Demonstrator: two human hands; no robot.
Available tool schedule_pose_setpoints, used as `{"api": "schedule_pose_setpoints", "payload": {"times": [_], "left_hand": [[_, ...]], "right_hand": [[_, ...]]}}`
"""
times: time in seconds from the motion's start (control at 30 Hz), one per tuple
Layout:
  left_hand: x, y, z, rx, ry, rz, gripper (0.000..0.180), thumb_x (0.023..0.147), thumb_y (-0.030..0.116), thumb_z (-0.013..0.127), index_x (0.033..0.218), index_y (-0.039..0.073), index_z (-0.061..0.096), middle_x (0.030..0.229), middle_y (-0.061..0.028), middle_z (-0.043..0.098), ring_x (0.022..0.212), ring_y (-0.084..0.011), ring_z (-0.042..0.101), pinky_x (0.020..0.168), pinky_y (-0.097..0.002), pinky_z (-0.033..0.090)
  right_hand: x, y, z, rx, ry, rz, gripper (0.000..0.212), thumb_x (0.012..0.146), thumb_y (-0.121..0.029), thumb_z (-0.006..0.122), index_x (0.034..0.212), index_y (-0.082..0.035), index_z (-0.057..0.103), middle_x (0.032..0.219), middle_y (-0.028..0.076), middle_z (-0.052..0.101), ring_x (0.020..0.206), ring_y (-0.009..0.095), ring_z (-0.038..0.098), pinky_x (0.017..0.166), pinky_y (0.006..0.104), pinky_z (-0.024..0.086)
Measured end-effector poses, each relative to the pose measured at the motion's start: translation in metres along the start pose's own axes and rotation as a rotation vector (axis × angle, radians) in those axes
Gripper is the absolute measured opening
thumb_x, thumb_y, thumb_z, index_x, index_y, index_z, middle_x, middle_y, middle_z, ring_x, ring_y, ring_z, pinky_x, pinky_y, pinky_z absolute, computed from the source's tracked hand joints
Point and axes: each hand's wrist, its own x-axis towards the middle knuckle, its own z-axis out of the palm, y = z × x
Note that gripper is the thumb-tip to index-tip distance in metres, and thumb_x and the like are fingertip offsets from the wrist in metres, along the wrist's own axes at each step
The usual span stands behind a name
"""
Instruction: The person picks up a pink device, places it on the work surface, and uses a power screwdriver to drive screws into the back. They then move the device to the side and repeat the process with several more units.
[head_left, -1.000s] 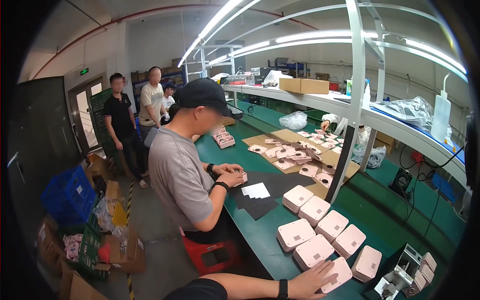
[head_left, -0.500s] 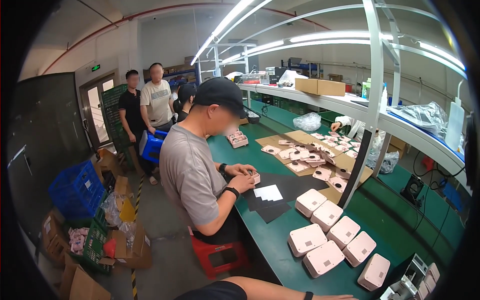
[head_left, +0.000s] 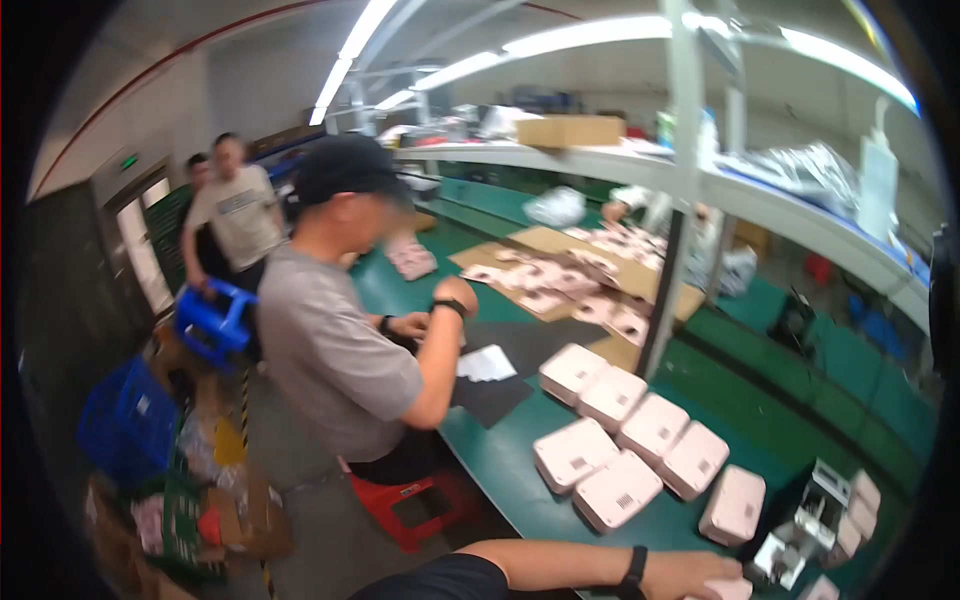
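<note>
Reaching in along the bottom edge, the person's own left hand (head_left: 700,577), black band at the wrist, lies flat atop a pale pink box (head_left: 722,589) at the near rim of the green workbench (head_left: 500,465); fingers mostly cut off, grip cannot be told, and the right hand is out of view. Just beyond sit more pink boxes in rows (head_left: 625,435) and a black mat (head_left: 520,345); farther on, a seated co-worker in grey shirt (head_left: 335,345) on a red stool (head_left: 405,505), blue crates (head_left: 130,420) on the floor, people near the doorway (head_left: 145,255), strip lights (head_left: 360,35) overhead.
</note>
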Motion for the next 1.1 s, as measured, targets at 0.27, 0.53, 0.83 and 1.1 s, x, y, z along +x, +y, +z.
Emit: {"api": "schedule_pose_setpoints", "payload": {"times": [0.27, 0.53, 0.83, 1.1], "left_hand": [[-0.005, 0.019, -0.047, -0.143, -0.162, -0.551, 0.095, 0.066, 0.033, 0.088, 0.146, 0.01, 0.041, 0.144, -0.0252, 0.036, 0.125, -0.043, 0.049, 0.102, -0.0457, 0.046], [0.013, 0.011, -0.032, -0.266, -0.13, -0.534, 0.087, 0.069, 0.024, 0.084, 0.146, 0.014, 0.044, 0.14, -0.0192, 0.039, 0.117, -0.0381, 0.055, 0.098, -0.042, 0.05], [0.01, 0.01, -0.032, -0.28, -0.096, -0.544, 0.077, 0.065, 0.02, 0.085, 0.136, 0.011, 0.056, 0.139, -0.0188, 0.042, 0.117, -0.0364, 0.057, 0.099, -0.0407, 0.049], [0.009, 0.003, -0.032, -0.287, -0.07, -0.531, 0.079, 0.063, 0.018, 0.087, 0.136, 0.009, 0.056, 0.138, -0.018, 0.043, 0.115, -0.0354, 0.059, 0.098, -0.041, 0.051]], "right_hand": [[0.05, 0.007, 0.021, 0.12, -0.06, 0.065, 0.017, 0.095, -0.014, 0.057, 0.106, -0.009, 0.046, 0.067, 0.001, 0.045, 0.052, 0.012, 0.043, 0.053, 0.0299, 0.042], [0.109, -0.005, 0.028, -0.045, -0.035, 0.015, 0.015, 0.096, -0.018, 0.054, 0.1, -0.007, 0.046, 0.067, 0.004, 0.048, 0.053, 0.014, 0.047, 0.054, 0.0316, 0.044], [0.124, 0.017, 0.037, -0.124, -0.065, 0.04, 0.014, 0.097, -0.018, 0.054, 0.095, -0.006, 0.048, 0.065, 0.004, 0.05, 0.051, 0.015, 0.048, 0.053, 0.0321, 0.043], [0.091, 0.015, 0.027, -0.043, -0.087, 0.124, 0.013, 0.095, -0.019, 0.055, 0.098, -0.007, 0.049, 0.065, 0.004, 0.049, 0.051, 0.015, 0.048, 0.054, 0.0324, 0.043]]}}
